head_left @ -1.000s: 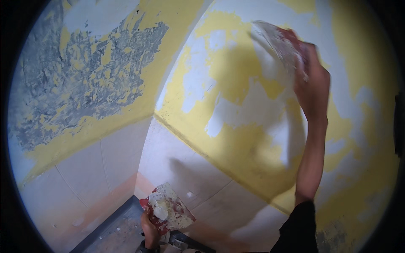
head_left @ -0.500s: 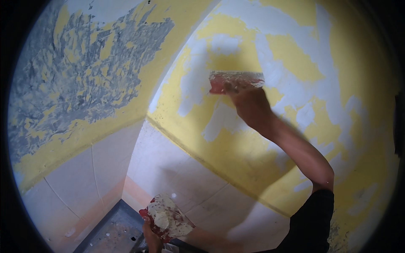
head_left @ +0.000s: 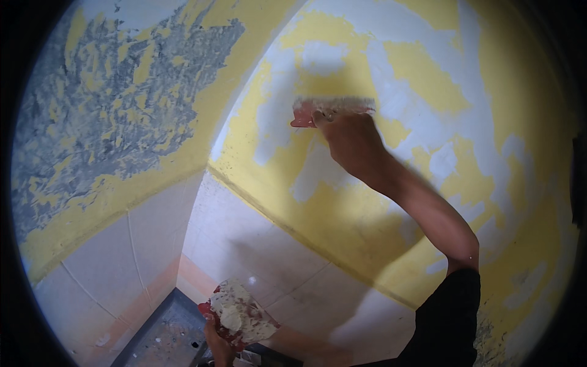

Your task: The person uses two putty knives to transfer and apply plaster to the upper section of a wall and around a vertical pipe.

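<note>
My right hand (head_left: 350, 136) grips a wide red putty knife (head_left: 304, 115) against the yellow wall (head_left: 342, 211). Its long blade edge, smeared with pale filler, faces up. White patches of filler (head_left: 422, 92) spread over the wall around it. Low down, my left hand (head_left: 219, 347) holds a second red putty knife (head_left: 205, 312), its face loaded with a thick lump of off-white putty (head_left: 233, 317). The fingers of my left hand are partly hidden beneath it.
At left, the adjoining wall (head_left: 122, 92) is rough grey with scraped yellow paint. Pale tiles (head_left: 235, 229) with a peach band cover the lower walls, topped by a narrow ledge (head_left: 263, 211). A dark-edged grey floor (head_left: 165, 342) with scattered bits lies in the corner.
My right hand and its putty knife have shifted slightly left and up in the picture. The view has also moved a little. Both hands keep their holds.
</note>
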`<move>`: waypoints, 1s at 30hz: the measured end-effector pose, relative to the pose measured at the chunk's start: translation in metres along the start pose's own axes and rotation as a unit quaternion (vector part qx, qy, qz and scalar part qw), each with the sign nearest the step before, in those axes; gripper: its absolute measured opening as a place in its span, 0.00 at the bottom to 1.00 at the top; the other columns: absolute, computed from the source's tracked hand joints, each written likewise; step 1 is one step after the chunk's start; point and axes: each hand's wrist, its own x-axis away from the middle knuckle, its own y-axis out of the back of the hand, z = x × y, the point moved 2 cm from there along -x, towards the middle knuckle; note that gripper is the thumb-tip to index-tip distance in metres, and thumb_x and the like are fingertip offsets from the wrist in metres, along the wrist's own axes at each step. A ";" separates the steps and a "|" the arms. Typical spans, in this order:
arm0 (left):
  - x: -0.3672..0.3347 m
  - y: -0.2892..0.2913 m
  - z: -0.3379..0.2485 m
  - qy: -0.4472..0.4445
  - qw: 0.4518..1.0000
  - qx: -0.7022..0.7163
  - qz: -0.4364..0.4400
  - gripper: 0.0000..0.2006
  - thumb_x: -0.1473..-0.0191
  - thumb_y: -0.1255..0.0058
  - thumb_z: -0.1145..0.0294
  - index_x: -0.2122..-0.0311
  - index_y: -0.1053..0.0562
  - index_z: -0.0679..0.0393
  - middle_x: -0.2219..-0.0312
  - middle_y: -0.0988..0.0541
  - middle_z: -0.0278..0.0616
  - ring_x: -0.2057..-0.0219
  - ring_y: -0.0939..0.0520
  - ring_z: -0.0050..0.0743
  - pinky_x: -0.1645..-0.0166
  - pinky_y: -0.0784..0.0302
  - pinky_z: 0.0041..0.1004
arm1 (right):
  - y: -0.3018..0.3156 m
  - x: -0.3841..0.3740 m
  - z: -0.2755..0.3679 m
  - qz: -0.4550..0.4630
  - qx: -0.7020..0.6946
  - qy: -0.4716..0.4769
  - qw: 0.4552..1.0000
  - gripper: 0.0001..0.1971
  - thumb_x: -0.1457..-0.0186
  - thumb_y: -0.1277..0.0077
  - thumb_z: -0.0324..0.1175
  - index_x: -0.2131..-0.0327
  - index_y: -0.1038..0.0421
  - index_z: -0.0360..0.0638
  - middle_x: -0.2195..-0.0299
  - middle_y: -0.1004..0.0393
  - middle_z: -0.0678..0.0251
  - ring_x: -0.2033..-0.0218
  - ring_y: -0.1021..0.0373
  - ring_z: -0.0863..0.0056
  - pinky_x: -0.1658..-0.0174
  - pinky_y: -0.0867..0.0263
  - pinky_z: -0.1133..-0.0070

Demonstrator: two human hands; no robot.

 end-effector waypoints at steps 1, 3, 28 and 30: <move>0.002 0.000 0.001 -0.003 1.000 0.000 -0.004 0.30 0.39 0.62 0.43 0.46 0.34 0.61 0.57 0.21 0.45 0.62 0.17 0.38 0.65 0.20 0.34 | 0.018 -0.001 -0.007 0.039 -0.095 -0.045 0.994 0.21 0.51 0.54 0.21 0.53 0.26 0.48 0.74 0.23 0.54 0.72 0.24 0.57 0.65 0.27 0.66; 0.004 -0.002 0.003 -0.012 1.000 0.018 -0.020 0.30 0.39 0.62 0.43 0.46 0.33 0.60 0.56 0.21 0.44 0.62 0.17 0.38 0.64 0.20 0.34 | 0.035 -0.002 -0.029 -0.007 -0.205 -0.107 0.973 0.29 0.52 0.58 0.19 0.51 0.26 0.68 0.77 0.24 0.54 0.75 0.25 0.56 0.69 0.28 0.64; 0.016 -0.011 -0.004 -0.045 0.999 0.017 0.005 0.27 0.38 0.63 0.46 0.47 0.33 0.61 0.59 0.21 0.44 0.64 0.17 0.36 0.67 0.20 0.32 | -0.033 -0.023 -0.039 0.057 0.056 -0.122 0.989 0.09 0.50 0.50 0.26 0.64 0.26 0.38 0.74 0.24 0.59 0.73 0.24 0.65 0.71 0.29 0.71; 0.017 -0.011 -0.003 -0.041 0.999 0.001 0.006 0.28 0.38 0.62 0.44 0.45 0.33 0.60 0.57 0.21 0.45 0.61 0.17 0.37 0.65 0.21 0.32 | -0.062 0.003 -0.005 0.049 0.092 -0.086 0.991 0.09 0.52 0.48 0.30 0.66 0.26 0.39 0.70 0.25 0.59 0.66 0.27 0.68 0.61 0.30 0.72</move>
